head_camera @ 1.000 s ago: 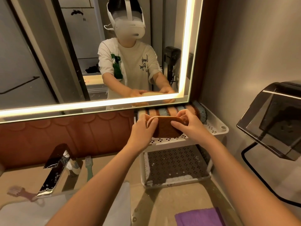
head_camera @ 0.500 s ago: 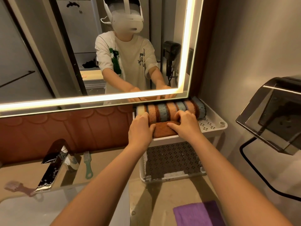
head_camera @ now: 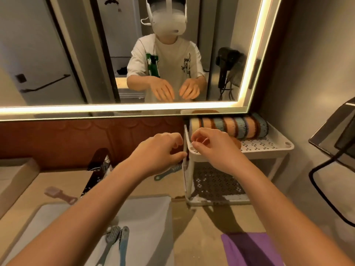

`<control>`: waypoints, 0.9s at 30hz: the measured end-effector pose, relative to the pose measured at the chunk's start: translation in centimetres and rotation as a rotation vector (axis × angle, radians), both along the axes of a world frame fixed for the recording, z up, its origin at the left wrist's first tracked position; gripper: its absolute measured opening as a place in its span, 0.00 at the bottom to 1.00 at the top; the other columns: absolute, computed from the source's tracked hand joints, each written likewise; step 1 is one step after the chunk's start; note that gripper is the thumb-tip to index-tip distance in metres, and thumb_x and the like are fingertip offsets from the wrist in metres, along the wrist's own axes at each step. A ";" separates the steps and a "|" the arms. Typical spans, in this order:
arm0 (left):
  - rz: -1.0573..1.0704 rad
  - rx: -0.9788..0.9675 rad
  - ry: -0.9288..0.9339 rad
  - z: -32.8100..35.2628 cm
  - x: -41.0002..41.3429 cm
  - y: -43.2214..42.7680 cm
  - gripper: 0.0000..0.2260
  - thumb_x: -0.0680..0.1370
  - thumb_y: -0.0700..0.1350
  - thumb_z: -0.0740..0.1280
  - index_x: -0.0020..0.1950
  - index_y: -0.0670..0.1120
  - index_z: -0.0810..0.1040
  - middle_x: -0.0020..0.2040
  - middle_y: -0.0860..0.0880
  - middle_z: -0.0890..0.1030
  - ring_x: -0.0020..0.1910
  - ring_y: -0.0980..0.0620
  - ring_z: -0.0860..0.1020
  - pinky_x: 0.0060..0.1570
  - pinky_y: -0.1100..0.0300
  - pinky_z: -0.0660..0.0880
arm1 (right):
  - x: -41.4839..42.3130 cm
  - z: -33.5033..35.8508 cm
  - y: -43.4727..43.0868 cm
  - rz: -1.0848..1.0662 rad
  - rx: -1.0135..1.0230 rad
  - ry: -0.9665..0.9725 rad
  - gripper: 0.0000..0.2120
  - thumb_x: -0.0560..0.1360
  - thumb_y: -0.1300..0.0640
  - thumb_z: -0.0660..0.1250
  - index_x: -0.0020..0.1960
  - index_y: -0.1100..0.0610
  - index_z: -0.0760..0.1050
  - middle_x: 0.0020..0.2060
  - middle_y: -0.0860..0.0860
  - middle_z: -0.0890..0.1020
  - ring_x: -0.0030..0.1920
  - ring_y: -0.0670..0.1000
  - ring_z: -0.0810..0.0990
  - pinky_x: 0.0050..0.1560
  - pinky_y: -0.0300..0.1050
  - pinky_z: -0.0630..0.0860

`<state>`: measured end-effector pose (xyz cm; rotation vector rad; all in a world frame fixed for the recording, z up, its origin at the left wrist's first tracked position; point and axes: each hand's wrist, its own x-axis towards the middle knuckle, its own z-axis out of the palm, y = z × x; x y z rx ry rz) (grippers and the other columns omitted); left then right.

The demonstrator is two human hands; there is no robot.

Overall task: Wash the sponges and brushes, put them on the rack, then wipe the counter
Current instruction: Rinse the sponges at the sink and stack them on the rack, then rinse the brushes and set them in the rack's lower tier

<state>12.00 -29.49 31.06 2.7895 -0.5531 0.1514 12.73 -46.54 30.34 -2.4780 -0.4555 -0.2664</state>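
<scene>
My left hand (head_camera: pixel 161 150) and my right hand (head_camera: pixel 213 146) hover empty, fingers loosely curled, just in front of the white two-tier rack (head_camera: pixel 269 148). A row of orange and blue sponges (head_camera: pixel 230 126) stands on edge along the back of the top shelf. A brown sponge (head_camera: pixel 236 143) lies flat in front of them, mostly hidden behind my right hand. A green brush (head_camera: pixel 169 172) lies on the counter under my left hand. Two brushes, grey (head_camera: pixel 111 239) and blue (head_camera: pixel 124 242), rest in the white sink (head_camera: pixel 149 217). A brown brush (head_camera: pixel 57 194) lies left of the faucet.
A chrome faucet (head_camera: pixel 96 169) stands behind the sink. A purple cloth (head_camera: pixel 249 248) lies on the beige counter (head_camera: pixel 203 219) at the front right. A lit mirror (head_camera: pixel 57 54) fills the wall above. A dark wire-framed holder (head_camera: pixel 334 146) juts out at the right.
Both hands set the brown sponge flat on the rack's top shelf, let go, and drew back toward me and left. The view tilted down, showing the sink.
</scene>
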 end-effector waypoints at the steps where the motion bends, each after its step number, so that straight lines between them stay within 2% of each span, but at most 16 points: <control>1: -0.009 0.086 0.049 0.2 -0.8 1.2 0.18 0.77 0.57 0.62 0.64 0.52 0.70 0.61 0.53 0.76 0.57 0.55 0.75 0.57 0.56 0.75 | -0.5 0.2 1.0 0.035 -0.019 0.034 0.09 0.78 0.51 0.62 0.57 0.50 0.76 0.49 0.45 0.78 0.49 0.45 0.77 0.49 0.43 0.76; 4: -0.017 0.193 0.245 0.0 -3.2 4.8 0.20 0.77 0.58 0.61 0.68 0.53 0.67 0.63 0.52 0.75 0.60 0.54 0.73 0.61 0.56 0.72 | -1.7 -0.2 4.1 0.153 -0.094 0.173 0.12 0.78 0.51 0.62 0.60 0.50 0.75 0.49 0.45 0.78 0.49 0.44 0.76 0.48 0.39 0.73; 9: 0.097 0.159 0.418 -2.5 -6.7 12.3 0.21 0.78 0.57 0.60 0.68 0.52 0.66 0.65 0.49 0.74 0.61 0.51 0.74 0.58 0.57 0.70 | -3.0 -3.0 10.9 0.328 -0.221 0.404 0.15 0.78 0.52 0.62 0.64 0.50 0.72 0.55 0.47 0.79 0.54 0.46 0.77 0.55 0.41 0.75; 14: 0.224 0.102 0.532 -5.9 -10.3 19.5 0.21 0.78 0.56 0.60 0.69 0.51 0.66 0.65 0.50 0.73 0.60 0.51 0.74 0.61 0.54 0.72 | -4.1 -6.6 17.4 0.408 -0.326 0.497 0.16 0.79 0.51 0.61 0.66 0.51 0.70 0.56 0.48 0.78 0.50 0.46 0.75 0.51 0.40 0.71; 18: 0.322 0.023 0.637 -9.1 -13.8 25.4 0.20 0.78 0.57 0.59 0.68 0.51 0.67 0.64 0.49 0.74 0.58 0.51 0.76 0.59 0.54 0.73 | -5.5 -9.8 23.1 0.488 -0.371 0.574 0.16 0.79 0.52 0.61 0.66 0.52 0.71 0.56 0.49 0.78 0.52 0.48 0.75 0.56 0.45 0.74; 22: 0.407 -0.075 0.694 -12.4 -16.8 29.9 0.20 0.78 0.56 0.60 0.68 0.49 0.68 0.64 0.48 0.74 0.58 0.51 0.75 0.59 0.52 0.74 | -6.9 -12.6 28.0 0.534 -0.369 0.634 0.16 0.78 0.53 0.62 0.65 0.53 0.71 0.56 0.52 0.78 0.53 0.51 0.77 0.55 0.45 0.74; 27: 0.512 -0.163 0.713 -16.7 -20.6 35.5 0.21 0.79 0.54 0.59 0.69 0.47 0.67 0.67 0.46 0.72 0.63 0.49 0.72 0.59 0.57 0.70 | -9.4 -16.8 34.3 0.578 -0.380 0.687 0.15 0.77 0.52 0.63 0.62 0.53 0.73 0.56 0.53 0.79 0.52 0.52 0.77 0.53 0.44 0.73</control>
